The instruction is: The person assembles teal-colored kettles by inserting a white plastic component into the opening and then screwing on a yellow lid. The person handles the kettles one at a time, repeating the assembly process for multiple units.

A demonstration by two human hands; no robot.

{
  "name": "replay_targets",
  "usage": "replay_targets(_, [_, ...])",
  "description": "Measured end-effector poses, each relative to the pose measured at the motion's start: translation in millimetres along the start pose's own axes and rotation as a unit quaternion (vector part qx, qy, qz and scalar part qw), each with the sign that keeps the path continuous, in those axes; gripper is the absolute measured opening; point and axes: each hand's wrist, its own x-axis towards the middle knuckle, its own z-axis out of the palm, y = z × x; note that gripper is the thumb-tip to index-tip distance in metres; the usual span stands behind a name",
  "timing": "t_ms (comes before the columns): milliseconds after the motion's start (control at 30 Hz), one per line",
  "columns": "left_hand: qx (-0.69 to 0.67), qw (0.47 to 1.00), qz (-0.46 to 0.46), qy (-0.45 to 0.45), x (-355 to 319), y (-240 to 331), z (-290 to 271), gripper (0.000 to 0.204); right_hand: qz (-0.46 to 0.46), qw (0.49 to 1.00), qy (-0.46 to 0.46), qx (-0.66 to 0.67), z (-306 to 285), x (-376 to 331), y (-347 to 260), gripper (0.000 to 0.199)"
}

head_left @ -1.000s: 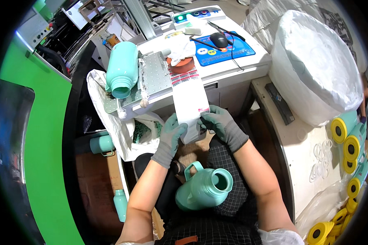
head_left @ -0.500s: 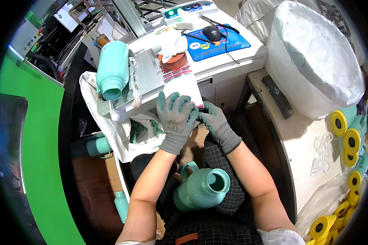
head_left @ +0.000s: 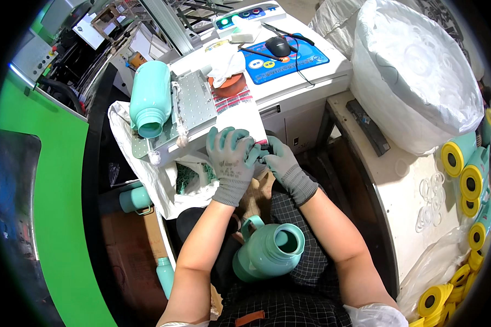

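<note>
My left hand (head_left: 231,163), in a grey knit glove with green fingertips, rests with fingers spread on the white sheet (head_left: 241,121) at the table's front edge. Beside it my right hand (head_left: 285,165), gloved alike, is closed at the sheet's near right corner, where a red edge shows. Its fingertips meet the left thumb there, and they partly hide the corner. Between my thighs a mint-green jug (head_left: 267,259) stands tilted, its open mouth facing up and its handle away from me. Red-printed labels (head_left: 233,101) lie just beyond the white sheet.
A mint-green bottle (head_left: 150,98) lies on the perforated metal plate (head_left: 193,103). Behind are a reddish-brown round dish (head_left: 229,86), a blue mat (head_left: 289,60) and a mouse (head_left: 278,47). To the right stand a white-lined bin (head_left: 414,82), clear rings (head_left: 432,193) and yellow-ended green parts (head_left: 471,182).
Both hands stay at the sheet's near edge with only slight finger movement. The whole view has shifted a little; the jug remains between my thighs.
</note>
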Motion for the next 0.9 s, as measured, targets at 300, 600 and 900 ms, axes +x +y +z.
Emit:
replay_targets(300, [-0.159,0.981,-0.11,-0.015,-42,21,-47,0.022,-0.067,0.994,0.081,0.011,10,-8,4,0.055])
replay_targets(600, [-0.312,0.928,-0.201,-0.037,-129,92,-114,0.009,-0.127,0.958,0.22,0.137,-13,-59,-9,0.051])
replay_targets(900, [-0.578,0.786,-0.165,-0.143,-112,152,-131,0.016,0.202,0.978,-0.05,0.014,-114,-295,6,0.035])
